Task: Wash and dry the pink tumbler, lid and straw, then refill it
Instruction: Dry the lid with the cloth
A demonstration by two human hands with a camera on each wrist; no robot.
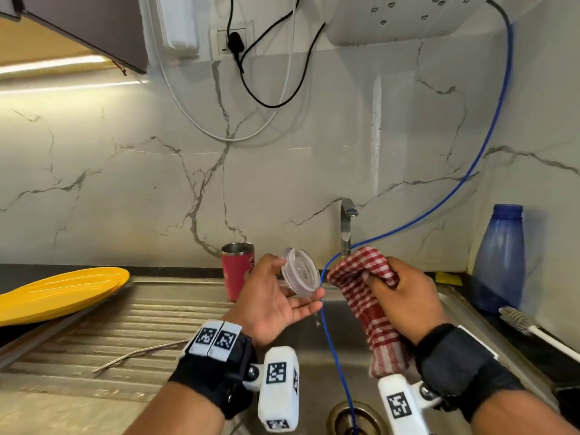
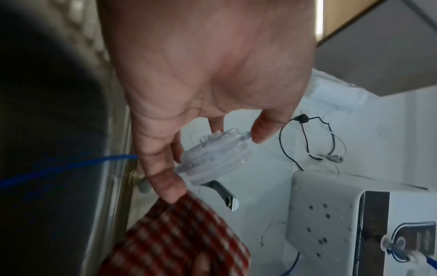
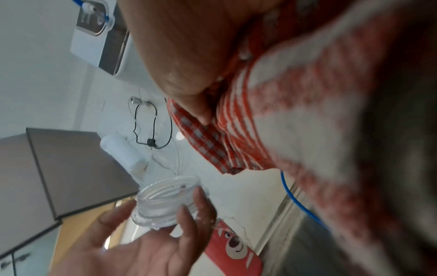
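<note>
My left hand [image 1: 279, 293] holds the clear plastic lid [image 1: 300, 273] by its rim above the sink, thumb on one side, fingers on the other; the lid [image 2: 214, 156] shows the same grip from below, and the lid [image 3: 165, 203] faces its open threaded side toward the right wrist camera. My right hand [image 1: 398, 296] grips a bunched red-and-white checked cloth [image 1: 367, 296] just right of the lid, not touching it. The pink tumbler [image 1: 237, 270] stands open on the drainboard behind my left hand. The metal straw [image 1: 138, 354] lies on the drainboard ridges.
A steel sink [image 1: 345, 356] lies below both hands, with the tap [image 1: 346, 227] behind and a blue hose [image 1: 332, 340] running down into the drain. A yellow plate [image 1: 59, 293] sits at left. A blue bottle [image 1: 500, 259] and a bottle brush [image 1: 527, 324] stand at right.
</note>
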